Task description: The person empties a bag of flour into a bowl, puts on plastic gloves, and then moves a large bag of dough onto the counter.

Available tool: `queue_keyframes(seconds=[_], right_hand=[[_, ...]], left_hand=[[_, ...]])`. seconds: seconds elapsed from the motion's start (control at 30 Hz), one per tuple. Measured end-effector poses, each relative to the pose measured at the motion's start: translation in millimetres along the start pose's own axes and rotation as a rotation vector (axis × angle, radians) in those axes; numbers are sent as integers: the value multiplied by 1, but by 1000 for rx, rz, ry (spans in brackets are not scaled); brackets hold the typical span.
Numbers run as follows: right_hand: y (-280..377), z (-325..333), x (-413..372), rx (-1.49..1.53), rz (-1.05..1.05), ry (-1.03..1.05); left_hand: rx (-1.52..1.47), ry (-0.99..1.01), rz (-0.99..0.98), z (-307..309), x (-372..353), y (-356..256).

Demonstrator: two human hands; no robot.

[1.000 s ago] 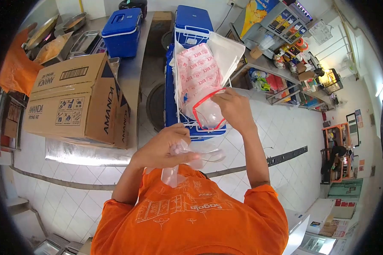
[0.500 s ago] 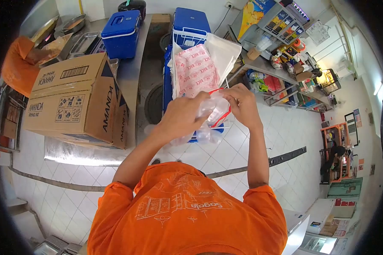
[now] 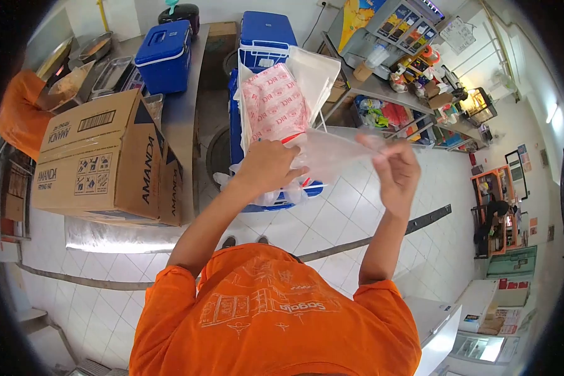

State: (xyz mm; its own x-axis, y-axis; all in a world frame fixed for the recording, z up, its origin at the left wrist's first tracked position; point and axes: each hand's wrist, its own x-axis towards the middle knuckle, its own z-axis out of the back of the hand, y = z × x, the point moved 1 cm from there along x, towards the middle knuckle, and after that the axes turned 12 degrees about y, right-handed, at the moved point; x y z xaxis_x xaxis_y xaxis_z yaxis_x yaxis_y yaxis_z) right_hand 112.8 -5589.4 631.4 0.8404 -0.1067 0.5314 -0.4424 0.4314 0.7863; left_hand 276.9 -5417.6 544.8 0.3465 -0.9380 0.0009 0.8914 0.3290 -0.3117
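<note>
The clear bag [image 3: 338,155] stretches sideways between your hands, near the printed paper [image 3: 272,103], your left hand [image 3: 264,167] loosely closed on its bunched end, your right hand [image 3: 397,170] pinching the other with nearly closed fingers.

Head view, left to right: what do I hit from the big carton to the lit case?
AMANDA carton → left hand → stretched clear plastic → right hand → lit case
</note>
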Motion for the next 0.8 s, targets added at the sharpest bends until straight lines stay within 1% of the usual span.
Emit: queue_keyframes(seconds=[0.03, 0.07, 0.13, 0.17, 0.2, 0.23, 0.27, 0.33, 0.37, 0.43, 0.47, 0.5, 0.53, 0.57, 0.6, 0.63, 0.7, 0.73, 0.8], right_hand=[[13, 0, -1, -16, 38, -48], [15, 3, -7, -18, 34, -52], [20, 13, -18, 186, 115, -99], [24, 11, -24, 159, 86, -152], [25, 7, -30, 157, 79, -165], [25, 1, -36, 108, 20, -168], [25, -6, -41, 58, -42, -174], [17, -30, -53, 150, -138, -164], [12, -44, -60, 133, -213, -171], [10, -76, -62, -84, -200, -159], [9, -83, -68, -206, -330, -52], [13, -92, -67, -283, -304, -44], [17, -101, -66, -359, -287, -32], [21, -107, -67, -327, -337, -73], [25, -111, -73, -288, -384, -109], [29, -114, -80, -340, -405, -165], [30, -117, -92, -356, -419, -176], [27, -119, -101, -380, -425, -203], [20, -129, -123, -423, -339, -182]], left_hand=[[-20, -5, -31, 2, -3, 2], [-22, -1, -35, 5, -8, 4], [-151, -52, -111, 20, -24, 6], [-152, -44, -119, 27, -33, 8], [-269, -88, -166, 34, -44, 10], [-387, -129, -214, 40, -53, 10], [-388, -112, -227, 43, -62, 6], [-647, -248, -418, 47, -78, -8], [-659, -224, -470, 50, -85, -17], [-531, -29, -320, 51, -96, -33], [-494, -18, -297, 44, -99, -38], [-456, -10, -280, 34, -102, -40], [-553, -22, -270, 14, -105, -39], [-657, -27, -255, -6, -108, -36], [-739, 83, -200, -18, -112, -31], [-809, 194, -127, -30, -118, -25], [-927, 36, -207, -55, -132, -16], [-928, 50, -242, -64, -139, -7], [-1077, 214, -99, -79, -154, 13]])
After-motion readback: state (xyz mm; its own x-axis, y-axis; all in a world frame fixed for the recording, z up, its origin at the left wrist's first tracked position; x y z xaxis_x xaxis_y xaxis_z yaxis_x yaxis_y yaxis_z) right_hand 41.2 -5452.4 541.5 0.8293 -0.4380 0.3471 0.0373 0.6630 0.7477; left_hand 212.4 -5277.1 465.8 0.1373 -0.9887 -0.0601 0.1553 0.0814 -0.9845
